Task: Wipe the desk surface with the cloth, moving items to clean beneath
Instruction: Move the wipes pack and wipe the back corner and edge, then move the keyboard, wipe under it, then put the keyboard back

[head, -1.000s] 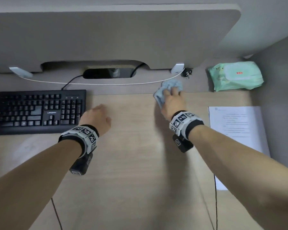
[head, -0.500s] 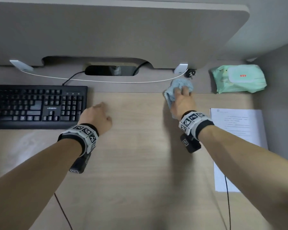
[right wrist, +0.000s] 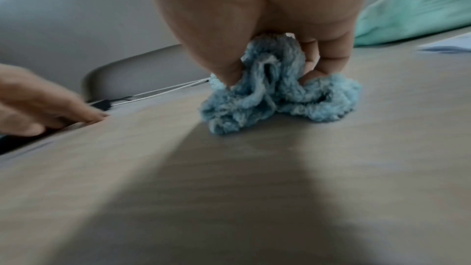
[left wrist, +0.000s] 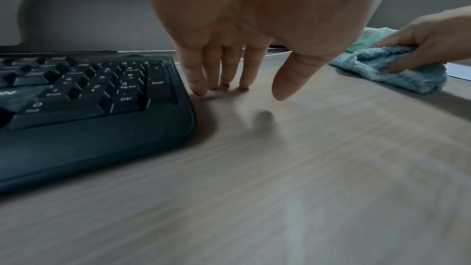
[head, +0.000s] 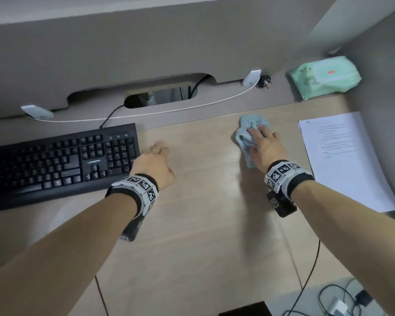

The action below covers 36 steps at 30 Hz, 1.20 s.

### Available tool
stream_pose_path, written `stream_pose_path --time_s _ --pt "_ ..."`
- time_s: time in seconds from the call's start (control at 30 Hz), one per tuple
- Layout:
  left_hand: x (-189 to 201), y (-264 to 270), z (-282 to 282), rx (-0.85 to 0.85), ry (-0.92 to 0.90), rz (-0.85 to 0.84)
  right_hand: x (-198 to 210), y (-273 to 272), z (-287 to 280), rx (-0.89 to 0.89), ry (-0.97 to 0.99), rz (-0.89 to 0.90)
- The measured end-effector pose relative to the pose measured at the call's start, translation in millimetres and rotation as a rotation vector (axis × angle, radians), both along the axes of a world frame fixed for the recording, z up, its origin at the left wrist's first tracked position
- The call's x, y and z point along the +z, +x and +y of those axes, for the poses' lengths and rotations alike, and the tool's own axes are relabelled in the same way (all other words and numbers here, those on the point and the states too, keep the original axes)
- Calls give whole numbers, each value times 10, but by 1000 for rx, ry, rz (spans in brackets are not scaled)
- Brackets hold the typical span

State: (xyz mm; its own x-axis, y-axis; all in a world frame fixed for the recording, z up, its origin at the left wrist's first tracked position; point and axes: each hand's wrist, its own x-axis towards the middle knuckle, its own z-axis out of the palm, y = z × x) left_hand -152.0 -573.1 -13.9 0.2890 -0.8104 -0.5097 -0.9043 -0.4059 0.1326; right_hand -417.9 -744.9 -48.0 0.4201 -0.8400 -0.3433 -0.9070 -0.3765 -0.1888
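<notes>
Blue cloth [head: 249, 133] bunched under gripping R hand [head: 263, 148], L hand [head: 153, 166] relaxed nr keyboard [head: 59, 160]

My desk [head: 192, 236], pale wood-grain top, carries: black keyboard [head: 55, 165] at my left; crumpled blue cloth [head: 249, 131] toward the back; printed paper sheets [head: 342, 160] at my right; green wipes pack [head: 324, 78] in the far right corner.
</notes>
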Motion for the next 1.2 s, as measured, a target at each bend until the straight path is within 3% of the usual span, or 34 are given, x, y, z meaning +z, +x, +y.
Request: stream_pose_path --time_s 0.13,0.27,0.37,0.47,0.53,0.63,0.73,0.83,1.0,1.1,1.2 --pt "-38 5 26 -5 -33 6 16 368 117 -47 -48 40" --pt "-33 6 14 18 -33 -2 -162 978 541 302 103 -65" --pt "-4 10 -4 38 -42 14 -95 952 603 510 166 -18" --pt "24 -16 -11 61 -36 19 12 621 264 454 143 -57" --pt "29 -43 -16 76 -12 33 92 458 -30 323 118 -27" --pt "31 -64 -21 117 20 95 128 636 -234 195 110 16" --pt "97 -51 49 292 -76 234 170 1080 33 275 102 18" --pt "233 116 265 539 -242 285 316 1422 593 525 178 9" --pt "362 754 807 817 -211 260 514 1605 1313 692 451 -59" --pt "411 1180 1134 928 -221 252 608 1791 1531 649 452 -46" --pt "518 1609 1458 990 -235 168 645 2103 1572 400 392 -136"
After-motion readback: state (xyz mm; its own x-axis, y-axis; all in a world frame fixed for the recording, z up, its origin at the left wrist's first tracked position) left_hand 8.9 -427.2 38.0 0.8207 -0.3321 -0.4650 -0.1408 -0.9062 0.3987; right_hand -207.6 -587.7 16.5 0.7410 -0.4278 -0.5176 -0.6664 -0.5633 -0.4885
